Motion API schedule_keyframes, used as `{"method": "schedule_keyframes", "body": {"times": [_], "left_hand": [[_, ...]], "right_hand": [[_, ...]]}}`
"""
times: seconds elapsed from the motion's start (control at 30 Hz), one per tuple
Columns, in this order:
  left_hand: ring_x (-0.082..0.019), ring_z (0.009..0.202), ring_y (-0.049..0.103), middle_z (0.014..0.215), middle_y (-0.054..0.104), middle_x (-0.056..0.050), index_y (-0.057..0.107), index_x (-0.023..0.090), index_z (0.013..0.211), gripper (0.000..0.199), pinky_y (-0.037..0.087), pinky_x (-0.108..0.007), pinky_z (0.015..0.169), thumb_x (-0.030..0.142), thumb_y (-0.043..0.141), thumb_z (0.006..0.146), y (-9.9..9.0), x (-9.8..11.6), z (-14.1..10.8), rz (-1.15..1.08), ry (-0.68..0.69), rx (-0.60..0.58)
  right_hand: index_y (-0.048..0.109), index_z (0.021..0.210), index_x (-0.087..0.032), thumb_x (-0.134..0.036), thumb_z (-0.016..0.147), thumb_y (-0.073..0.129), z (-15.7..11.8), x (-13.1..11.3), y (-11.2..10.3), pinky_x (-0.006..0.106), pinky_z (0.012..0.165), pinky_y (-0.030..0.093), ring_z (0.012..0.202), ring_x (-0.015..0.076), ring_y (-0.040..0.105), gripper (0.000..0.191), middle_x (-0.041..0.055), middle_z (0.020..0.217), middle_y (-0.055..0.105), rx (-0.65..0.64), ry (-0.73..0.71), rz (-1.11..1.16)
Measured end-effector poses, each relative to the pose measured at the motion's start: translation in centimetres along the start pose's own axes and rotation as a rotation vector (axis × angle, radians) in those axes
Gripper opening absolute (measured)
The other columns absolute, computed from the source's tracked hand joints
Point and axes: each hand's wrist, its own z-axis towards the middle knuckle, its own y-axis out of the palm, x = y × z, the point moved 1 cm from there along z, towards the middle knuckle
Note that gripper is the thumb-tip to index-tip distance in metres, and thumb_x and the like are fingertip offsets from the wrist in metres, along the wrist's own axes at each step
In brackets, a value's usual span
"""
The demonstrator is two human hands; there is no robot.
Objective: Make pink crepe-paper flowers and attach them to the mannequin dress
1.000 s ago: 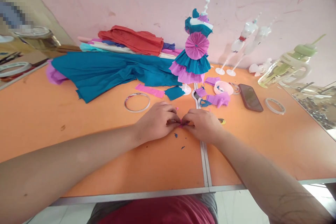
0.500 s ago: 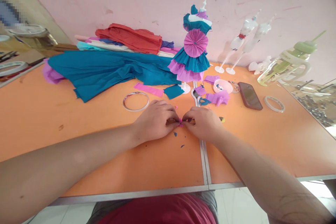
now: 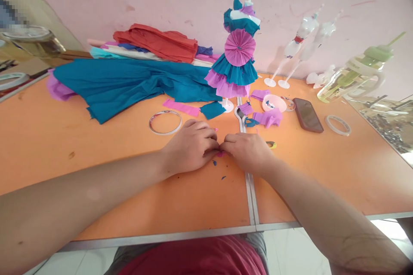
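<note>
Between the closed fingertips of both hands is a small pink paper piece (image 3: pixel 221 154), mostly hidden. My left hand (image 3: pixel 192 146) pinches it from the left, and my right hand (image 3: pixel 247 149) from the right, fingertips touching. Dark blue scraps (image 3: pixel 214 163) lie just below them. Behind my hands stands a mannequin in a teal and purple crepe-paper dress (image 3: pixel 235 71), with a pleated purple rosette (image 3: pixel 239 47) at its middle. A teal piece (image 3: pixel 213 110) and a pink strip (image 3: pixel 181 107) lie near its base.
A tape ring (image 3: pixel 165 123) lies left of my hands. Teal paper (image 3: pixel 138 81) and folded red paper (image 3: pixel 158 43) lie behind. At right are a pink bowl (image 3: pixel 274 103), phone (image 3: pixel 308 114), tape roll (image 3: pixel 337 125), bottle (image 3: pixel 351 73) and two bare mannequins (image 3: pixel 306 28).
The fingertips of both hands have come closer together, and the fingers of my right hand have folded in. Less of the pink piece shows. The view has shifted slightly.
</note>
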Motion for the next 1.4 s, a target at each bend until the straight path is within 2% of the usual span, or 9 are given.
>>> {"method": "schedule_keyframes", "body": {"times": [0.17, 0.3, 0.4, 0.53, 0.63, 0.8, 1.07, 1.27, 1.4], "left_hand": [[-0.024, 0.1, 0.06, 0.1, 0.074, -0.005, 0.08, 0.023, 0.093, 0.022, 0.039, -0.039, 0.092, 0.035, 0.061, 0.093, 0.0, -0.5, 0.0, -0.103, -0.045, 0.011], [-0.021, 0.094, 0.061, 0.095, 0.074, -0.004, 0.081, 0.025, 0.09, 0.019, 0.04, -0.036, 0.087, 0.034, 0.064, 0.092, 0.2, -0.6, 0.0, -0.14, -0.044, 0.009], [-0.022, 0.097, 0.061, 0.095, 0.074, -0.003, 0.082, 0.027, 0.092, 0.02, 0.039, -0.037, 0.087, 0.035, 0.063, 0.093, 0.2, -0.5, 0.0, -0.111, -0.011, -0.012], [-0.023, 0.101, 0.062, 0.097, 0.075, -0.003, 0.08, 0.027, 0.095, 0.021, 0.037, -0.039, 0.091, 0.035, 0.061, 0.094, 0.2, -0.3, -0.1, -0.089, 0.0, -0.008], [-0.022, 0.102, 0.062, 0.096, 0.075, -0.002, 0.079, 0.025, 0.091, 0.018, 0.037, -0.039, 0.092, 0.034, 0.063, 0.092, 0.3, -0.2, -0.2, -0.085, 0.001, 0.014], [-0.021, 0.097, 0.062, 0.094, 0.074, -0.001, 0.077, 0.025, 0.089, 0.015, 0.038, -0.04, 0.091, 0.032, 0.064, 0.09, 0.4, -0.3, -0.1, -0.071, 0.003, 0.025], [-0.022, 0.099, 0.062, 0.099, 0.074, -0.003, 0.078, 0.024, 0.092, 0.02, 0.039, -0.04, 0.091, 0.034, 0.06, 0.092, 0.3, -0.4, -0.1, -0.09, -0.002, 0.007], [-0.022, 0.096, 0.062, 0.092, 0.074, -0.005, 0.077, 0.021, 0.088, 0.02, 0.04, -0.038, 0.092, 0.029, 0.06, 0.092, 0.4, -0.3, 0.1, -0.137, -0.037, 0.011], [-0.022, 0.095, 0.064, 0.089, 0.075, -0.005, 0.076, 0.021, 0.084, 0.017, 0.046, -0.035, 0.088, 0.033, 0.065, 0.088, 0.4, -0.7, 0.2, -0.286, -0.134, 0.101]], "right_hand": [[0.073, 0.098, -0.024, -0.006, 0.088, 0.051, 0.2, 0.1, 0.5, 0.032, 0.05, 0.026, 0.068, 0.0161, 0.06, 0.03, 0.0031, 0.091, 0.071, -0.007, 0.039, 0.023], [0.074, 0.097, -0.028, -0.015, 0.094, 0.049, 0.2, 0.5, 1.0, 0.032, 0.051, 0.029, 0.075, 0.0172, 0.065, 0.028, 0.002, 0.093, 0.072, 0.025, 0.044, 0.092], [0.075, 0.1, -0.03, -0.021, 0.096, 0.05, 0.0, 1.0, 0.7, 0.031, 0.054, 0.032, 0.079, 0.0156, 0.066, 0.027, -0.0002, 0.094, 0.073, 0.016, 0.052, 0.144], [0.074, 0.106, -0.028, -0.03, 0.098, 0.053, -0.3, 1.3, 0.0, 0.028, 0.06, 0.034, 0.085, 0.0151, 0.066, 0.023, -0.0007, 0.097, 0.074, 0.077, 0.128, 0.211], [0.074, 0.102, -0.027, -0.034, 0.095, 0.057, -0.3, 1.1, -0.1, 0.028, 0.062, 0.035, 0.086, 0.0151, 0.066, 0.019, -0.0012, 0.097, 0.074, 0.11, 0.164, 0.269], [0.076, 0.096, -0.027, -0.031, 0.094, 0.056, 0.0, 0.6, 0.3, 0.029, 0.061, 0.034, 0.085, 0.0162, 0.066, 0.021, -0.0019, 0.093, 0.074, 0.029, 0.127, 0.256], [0.073, 0.1, -0.021, -0.026, 0.097, 0.047, 0.5, -0.2, 0.1, 0.03, 0.06, 0.033, 0.087, 0.0175, 0.066, 0.026, 0.0026, 0.097, 0.073, -0.047, 0.131, 0.176], [0.076, 0.102, -0.024, -0.024, 0.099, 0.048, 0.1, 1.2, 0.7, 0.028, 0.067, 0.041, 0.089, 0.0168, 0.067, 0.028, 0.0016, 0.098, 0.075, 0.044, 0.117, 0.34], [0.07, 0.12, -0.027, -0.037, 0.095, 0.06, -0.3, 2.1, 0.5, 0.029, 0.077, 0.047, 0.1, 0.0192, 0.067, 0.028, 0.0032, 0.117, 0.073, 0.213, 0.01, 0.42]]}}
